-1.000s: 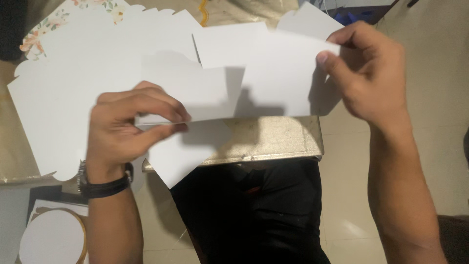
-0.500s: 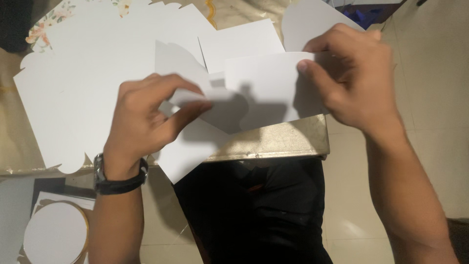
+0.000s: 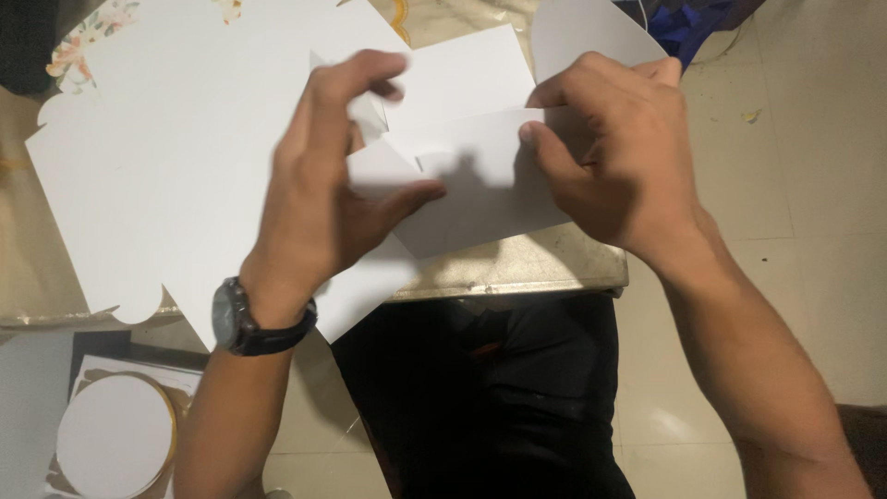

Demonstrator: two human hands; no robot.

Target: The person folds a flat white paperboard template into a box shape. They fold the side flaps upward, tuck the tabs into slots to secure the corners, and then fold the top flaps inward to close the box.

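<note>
Here both hands (image 3: 462,176) pinch a white card (image 3: 480,189), long axis left-right.

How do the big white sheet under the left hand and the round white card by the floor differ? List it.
Shape: the big white sheet has straight sides and a scalloped corner; the round white card is a circle.
Edge: the round white card has a gold rim; the big white sheet shows none.
Place: the big white sheet lies on the table under the left hand; the round white card lies lower, untouched.
Both are plain white and flat.
</note>
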